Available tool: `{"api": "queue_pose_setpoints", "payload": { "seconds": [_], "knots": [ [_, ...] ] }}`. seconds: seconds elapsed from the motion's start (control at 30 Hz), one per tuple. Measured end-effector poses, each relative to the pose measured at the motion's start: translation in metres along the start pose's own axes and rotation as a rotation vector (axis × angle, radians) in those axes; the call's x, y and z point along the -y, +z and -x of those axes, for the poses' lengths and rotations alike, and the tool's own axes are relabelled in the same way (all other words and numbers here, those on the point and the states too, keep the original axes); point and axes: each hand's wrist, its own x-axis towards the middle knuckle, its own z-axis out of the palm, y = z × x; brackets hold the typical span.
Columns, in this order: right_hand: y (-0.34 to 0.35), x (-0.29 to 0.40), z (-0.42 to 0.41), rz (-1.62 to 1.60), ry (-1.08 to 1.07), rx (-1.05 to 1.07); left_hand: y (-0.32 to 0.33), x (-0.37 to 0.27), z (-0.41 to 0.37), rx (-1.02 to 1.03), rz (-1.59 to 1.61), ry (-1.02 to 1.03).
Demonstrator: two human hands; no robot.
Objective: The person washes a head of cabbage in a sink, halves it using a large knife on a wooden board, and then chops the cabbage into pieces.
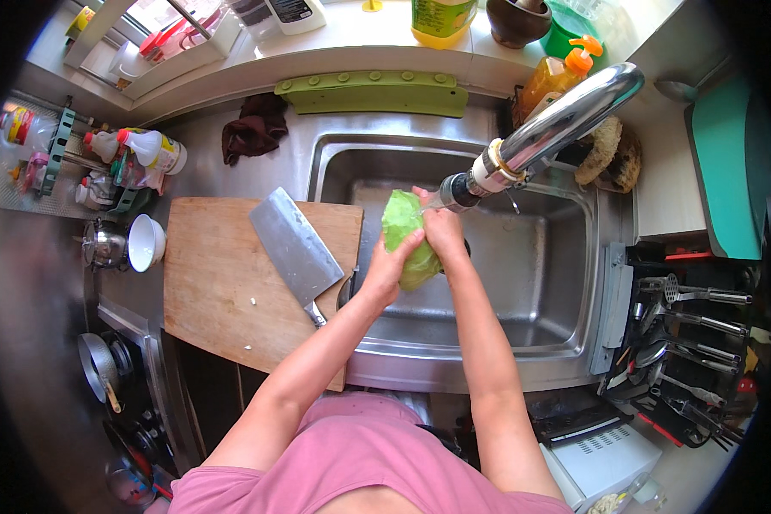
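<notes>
A light green leafy vegetable, perhaps lettuce or cabbage leaves [403, 221], is held over the stainless steel sink [507, 276] between both my hands. My left hand [392, 260] grips it from the left side, thumb on top. On its right side my right hand [442, 225] is closed against it, partly under the faucet's spout; some fingers are hidden. The chrome faucet [552, 128] reaches in from the upper right, and water seems to run from its clear nozzle [456, 193] onto the leaves.
Left of the sink, a cleaver [299, 244] lies on a wooden cutting board [212, 270] with small white scraps. A white bowl [146, 243] stands beyond the board. Behind are a dark cloth [254, 132] and a green strip [372, 93]. Utensils [700, 321] hang at the right.
</notes>
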Motion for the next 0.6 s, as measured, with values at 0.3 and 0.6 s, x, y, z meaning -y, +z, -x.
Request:
{"api": "queue_pose_setpoints", "payload": {
  "seconds": [0.3,0.6],
  "knots": [
    [-0.01,0.051,0.071,0.283,-0.68,-0.236,-0.014,-0.019,-0.025,0.081,0.547,-0.244],
    [-0.006,0.031,0.079,-0.365,-0.226,-0.237,-0.019,-0.007,-0.015,0.012,0.517,-0.12]
  ]
}}
